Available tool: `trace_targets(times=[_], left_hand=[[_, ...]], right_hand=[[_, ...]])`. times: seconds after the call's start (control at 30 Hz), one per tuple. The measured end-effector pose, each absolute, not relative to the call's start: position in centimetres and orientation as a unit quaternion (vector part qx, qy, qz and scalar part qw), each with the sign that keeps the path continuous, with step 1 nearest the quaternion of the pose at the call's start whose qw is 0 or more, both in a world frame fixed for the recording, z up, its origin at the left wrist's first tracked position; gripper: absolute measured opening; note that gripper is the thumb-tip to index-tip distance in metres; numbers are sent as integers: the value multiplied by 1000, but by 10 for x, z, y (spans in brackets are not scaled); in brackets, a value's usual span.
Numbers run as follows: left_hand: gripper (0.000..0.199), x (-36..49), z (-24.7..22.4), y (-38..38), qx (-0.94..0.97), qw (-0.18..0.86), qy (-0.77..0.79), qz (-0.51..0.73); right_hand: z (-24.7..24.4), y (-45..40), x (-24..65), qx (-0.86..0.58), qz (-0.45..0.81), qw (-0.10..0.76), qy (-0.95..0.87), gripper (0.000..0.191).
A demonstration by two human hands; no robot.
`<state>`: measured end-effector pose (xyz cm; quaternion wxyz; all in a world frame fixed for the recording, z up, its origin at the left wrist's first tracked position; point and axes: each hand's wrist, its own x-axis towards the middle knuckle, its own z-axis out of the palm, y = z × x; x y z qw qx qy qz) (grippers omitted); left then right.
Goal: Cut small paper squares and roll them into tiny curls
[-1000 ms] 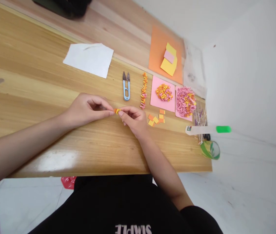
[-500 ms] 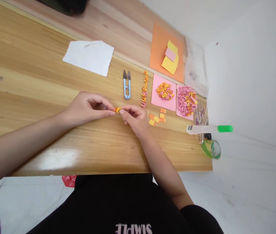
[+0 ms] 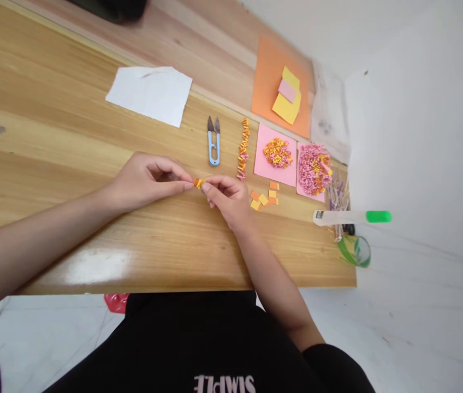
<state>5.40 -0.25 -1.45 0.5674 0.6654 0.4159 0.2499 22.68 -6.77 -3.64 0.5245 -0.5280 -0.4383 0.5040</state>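
Between my two hands is a small orange and yellow twisted paper piece (image 3: pixel 199 183). My left hand (image 3: pixel 149 180) pinches its orange end between thumb and finger. The yellow end is pinched by my right hand (image 3: pixel 228 197); the fingertips partly cover it. Beyond the hands lie blue-handled thread snips (image 3: pixel 214 142), blades pointing away. To their right runs a row of twisted orange, yellow and pink pieces (image 3: pixel 243 150). Several small yellow and orange paper rectangles (image 3: pixel 263 200) lie just right of my right hand.
Pink paper sheets (image 3: pixel 263 164) carry a pile of orange-yellow pieces (image 3: pixel 277 153) and a mostly pink pile (image 3: pixel 314 170). Orange paper (image 3: pixel 264 71) and white paper (image 3: pixel 149 95) lie farther back. A green-capped clear bottle (image 3: pixel 340 217) and a green cup (image 3: pixel 354 251) stand at the right edge.
Both hands keep their pinch on the twisted paper piece, nearly in the same place. The view has shifted very slightly; nothing else has visibly moved.
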Motion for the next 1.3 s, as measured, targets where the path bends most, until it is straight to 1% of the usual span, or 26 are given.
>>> trace_targets(times=[0.5, 0.83, 1.03, 1.3], left_hand=[[20, 54, -14, -2, 677, 556, 417, 243], [21, 52, -13, -1, 674, 563, 412, 244], [25, 52, -16, -1, 675, 573, 397, 241], [20, 52, -15, -1, 675, 562, 406, 253]], right_hand=[[-35, -67, 227, -550, 504, 505, -435, 37], [-37, -67, 227, -542, 501, 514, -437, 36], [-36, -67, 227, -546, 499, 512, -436, 32], [-38, -67, 228, -554, 496, 501, -442, 33]])
